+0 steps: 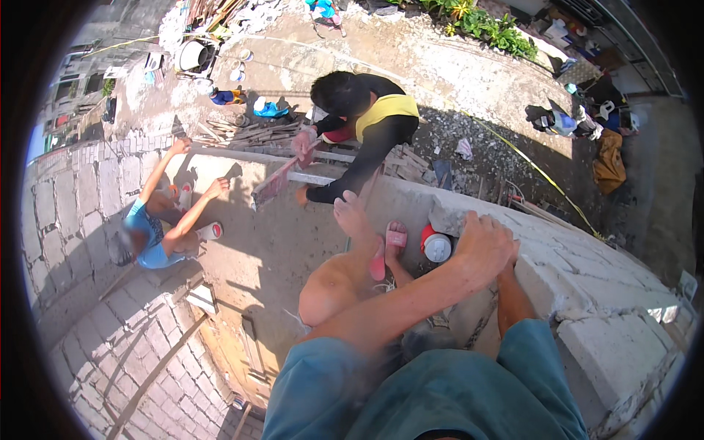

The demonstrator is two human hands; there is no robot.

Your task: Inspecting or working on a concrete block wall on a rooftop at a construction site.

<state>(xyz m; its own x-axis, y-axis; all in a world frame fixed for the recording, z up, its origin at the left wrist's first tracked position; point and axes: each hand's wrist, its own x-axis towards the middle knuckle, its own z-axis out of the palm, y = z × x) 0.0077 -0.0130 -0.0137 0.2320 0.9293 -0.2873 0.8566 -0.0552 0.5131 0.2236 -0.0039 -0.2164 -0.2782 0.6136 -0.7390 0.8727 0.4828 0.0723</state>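
Head view: left hand (485, 246) grips a grey block (456, 214); right hand hidden, grip unknowable.

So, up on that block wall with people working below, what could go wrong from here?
1. The person grips the wall top with one hand; a slip could mean a fall.
2. The loose block chunk and the red-and-white container sit by the edge and might drop toward the worker in yellow.
3. The pink sandals may give poor footing.

Pink sandals (396, 238), a red-and-white container (435, 246), teal shorts (440, 396), grey concrete blocks (587, 293).
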